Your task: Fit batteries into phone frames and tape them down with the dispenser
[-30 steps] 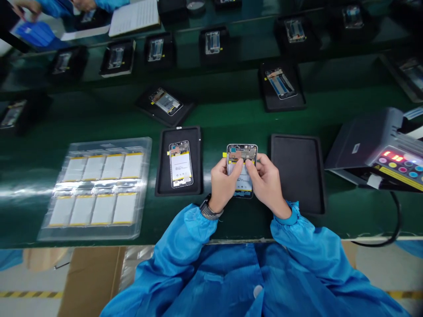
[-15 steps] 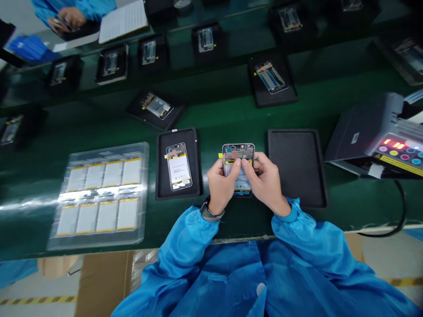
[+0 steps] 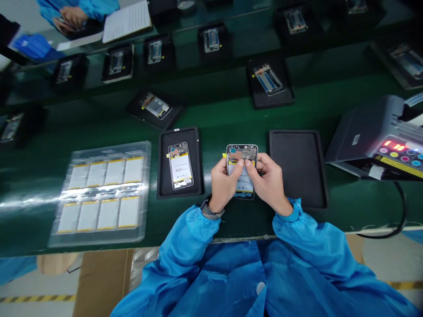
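Observation:
An opened phone (image 3: 245, 185) with its circuit board at the top and a white battery below is held upright between my hands, above the table's front part. My left hand (image 3: 224, 182) grips its left edge, and my right hand (image 3: 269, 182) grips its right edge. Both thumbs press side by side near the battery's top edge; the other fingers are mostly hidden behind the phone. To the left, a second opened phone (image 3: 181, 166) with a battery lies in a black tray (image 3: 163, 187). A bare black tray (image 3: 297, 169) lies right of my right hand.
A clear plastic tray (image 3: 147, 176) of several batteries lies at left. A grey machine (image 3: 366, 127) with a lit red display stands at right. Further back are several phones on black trays and a moving-line-like dark strip. Another person's hands (image 3: 73, 18) show at top left.
My hands and the phone have shifted slightly to the right. Both thumbs still press near the battery's top edge.

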Demonstrator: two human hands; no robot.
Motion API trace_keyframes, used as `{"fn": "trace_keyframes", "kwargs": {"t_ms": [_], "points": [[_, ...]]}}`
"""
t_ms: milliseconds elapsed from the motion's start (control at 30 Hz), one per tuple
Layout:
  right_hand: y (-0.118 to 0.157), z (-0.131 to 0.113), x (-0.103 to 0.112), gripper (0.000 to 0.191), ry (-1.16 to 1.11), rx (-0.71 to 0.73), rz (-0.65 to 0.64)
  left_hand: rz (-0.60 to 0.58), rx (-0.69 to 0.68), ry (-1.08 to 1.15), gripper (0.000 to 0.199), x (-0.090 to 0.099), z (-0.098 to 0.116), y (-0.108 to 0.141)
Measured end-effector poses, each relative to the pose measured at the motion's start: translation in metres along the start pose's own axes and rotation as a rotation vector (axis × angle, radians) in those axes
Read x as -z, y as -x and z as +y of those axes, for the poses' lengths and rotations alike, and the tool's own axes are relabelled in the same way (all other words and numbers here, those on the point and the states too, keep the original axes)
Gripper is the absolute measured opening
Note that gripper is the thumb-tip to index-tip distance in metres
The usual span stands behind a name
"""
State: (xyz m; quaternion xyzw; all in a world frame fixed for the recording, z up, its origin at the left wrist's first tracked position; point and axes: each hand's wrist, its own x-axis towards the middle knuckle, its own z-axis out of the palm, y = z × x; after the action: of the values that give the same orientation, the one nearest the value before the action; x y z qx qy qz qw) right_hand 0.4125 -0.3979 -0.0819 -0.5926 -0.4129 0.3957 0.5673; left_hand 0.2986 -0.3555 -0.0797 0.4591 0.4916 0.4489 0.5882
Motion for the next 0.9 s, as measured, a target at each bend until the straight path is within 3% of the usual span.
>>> {"fn": "trace_keyframes", "kwargs": {"t_ms": [367, 500, 667, 767, 900], "points": [[0.001, -0.001, 0.0, 0.018, 0.097, 0.059, 0.021, 0.005, -0.006, -0.033, 0.027, 0.002, 0.002, 0.001], [0.0, 0.003, -0.004, 0.02, 0.041, 0.031, 0.061, 0.024, -0.009, -0.048, 0.024, 0.0, -0.002, 0.0], [-0.002, 0.007, -0.002, 0.028, -0.055, -0.048, 0.003, 0.036, 0.013, -0.026, 0.025, -0.001, -0.002, -0.001], [-0.004, 0.009, -0.002, 0.031, -0.071, -0.037, 0.046, -0.053, 0.014, -0.004, 0.028, 0.003, 0.002, -0.002], [-0.009, 0.009, -0.002, 0.032, -0.132, -0.017, 0.071, -0.297, 0.029, 0.036, 0.036, 0.014, 0.008, -0.002]]}}
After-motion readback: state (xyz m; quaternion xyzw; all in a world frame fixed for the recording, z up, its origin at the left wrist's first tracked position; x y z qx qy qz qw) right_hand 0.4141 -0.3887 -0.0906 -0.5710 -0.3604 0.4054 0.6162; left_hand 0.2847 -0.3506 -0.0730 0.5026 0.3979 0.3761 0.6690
